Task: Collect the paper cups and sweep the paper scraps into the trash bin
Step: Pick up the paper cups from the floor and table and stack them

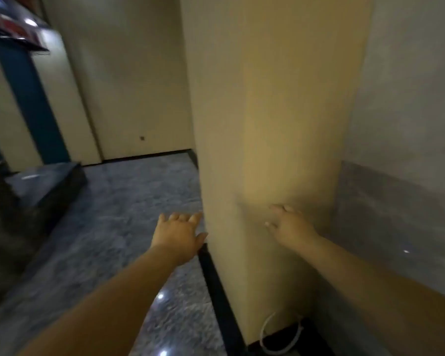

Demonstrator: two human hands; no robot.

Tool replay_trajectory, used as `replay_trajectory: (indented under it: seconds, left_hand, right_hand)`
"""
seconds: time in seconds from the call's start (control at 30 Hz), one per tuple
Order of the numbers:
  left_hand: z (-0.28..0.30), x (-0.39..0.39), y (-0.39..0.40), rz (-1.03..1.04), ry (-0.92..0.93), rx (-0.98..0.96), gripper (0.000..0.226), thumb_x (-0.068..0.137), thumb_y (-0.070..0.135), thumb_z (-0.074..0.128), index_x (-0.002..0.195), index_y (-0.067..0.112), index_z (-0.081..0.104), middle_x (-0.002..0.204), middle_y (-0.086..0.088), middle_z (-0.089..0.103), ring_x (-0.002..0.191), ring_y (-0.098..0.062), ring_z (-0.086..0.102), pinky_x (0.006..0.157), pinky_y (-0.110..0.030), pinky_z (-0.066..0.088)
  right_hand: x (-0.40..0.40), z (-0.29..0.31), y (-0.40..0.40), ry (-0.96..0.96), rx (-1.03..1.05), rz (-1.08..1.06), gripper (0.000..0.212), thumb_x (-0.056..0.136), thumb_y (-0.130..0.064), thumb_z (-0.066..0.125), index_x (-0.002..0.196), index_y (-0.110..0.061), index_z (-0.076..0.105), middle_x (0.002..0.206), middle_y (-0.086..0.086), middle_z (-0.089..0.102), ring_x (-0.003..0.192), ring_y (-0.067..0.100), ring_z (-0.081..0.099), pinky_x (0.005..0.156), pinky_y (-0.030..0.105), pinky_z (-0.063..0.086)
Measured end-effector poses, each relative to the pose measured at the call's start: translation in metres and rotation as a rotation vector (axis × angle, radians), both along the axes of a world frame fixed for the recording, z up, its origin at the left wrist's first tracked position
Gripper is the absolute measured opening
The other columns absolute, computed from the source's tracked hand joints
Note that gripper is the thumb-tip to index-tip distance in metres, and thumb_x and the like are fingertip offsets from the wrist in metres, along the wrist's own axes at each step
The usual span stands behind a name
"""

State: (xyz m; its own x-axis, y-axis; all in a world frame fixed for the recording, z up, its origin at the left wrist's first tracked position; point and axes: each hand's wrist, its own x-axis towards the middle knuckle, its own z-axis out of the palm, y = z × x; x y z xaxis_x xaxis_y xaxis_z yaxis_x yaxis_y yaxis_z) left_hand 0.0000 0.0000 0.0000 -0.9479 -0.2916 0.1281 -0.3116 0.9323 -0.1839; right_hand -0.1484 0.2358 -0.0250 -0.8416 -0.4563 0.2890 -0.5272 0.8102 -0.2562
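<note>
Cups, scraps and bin are nowhere in view, so neither hand is nearer: left hand [176,233] and right hand [290,224] reach forward spread and empty beside the pillar [275,111].

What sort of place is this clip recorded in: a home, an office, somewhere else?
Probably an indoor corridor or lobby of a public or commercial building, not a home. Clues: a polished grey speckled stone floor, a wide beige square pillar with a black baseboard, and a blue-framed doorway at the left. No cups or bin show.
</note>
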Motion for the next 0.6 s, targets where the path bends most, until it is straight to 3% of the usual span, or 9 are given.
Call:
replay_trajectory:
  seconds: [0.33, 0.6]
  left_hand:
    - [-0.052, 0.258, -0.111, 0.388, -0.035, 0.053, 0.065, 0.094, 0.063, 0.028, 0.15, 0.03, 0.023, 0.149, 0.0, 0.04, 0.136, -0.027, 0.036, 0.108, -0.048, 0.028]
    - [-0.06, 0.416, -0.158, 0.688, -0.017, 0.077, 0.065, 0.096, 0.061, 0.03, 0.151, 0.028, 0.021, 0.155, -0.003, 0.031, 0.14, -0.027, 0.03, 0.107, -0.046, 0.03]
  right_hand:
    - [0.2, -0.037, -0.201, -0.175, 0.095, 0.506, 0.057, 0.097, -0.046, 0.045, 0.148, -0.024, 0.03, 0.145, 0.007, 0.037, 0.127, 0.03, 0.041, 0.098, 0.038, 0.041]
    - [0.331, -0.058, -0.32, -0.176, 0.128, 0.791, 0.057, 0.093, -0.043, 0.052, 0.144, -0.021, 0.038, 0.139, 0.01, 0.044, 0.125, 0.031, 0.046, 0.1, 0.035, 0.04]
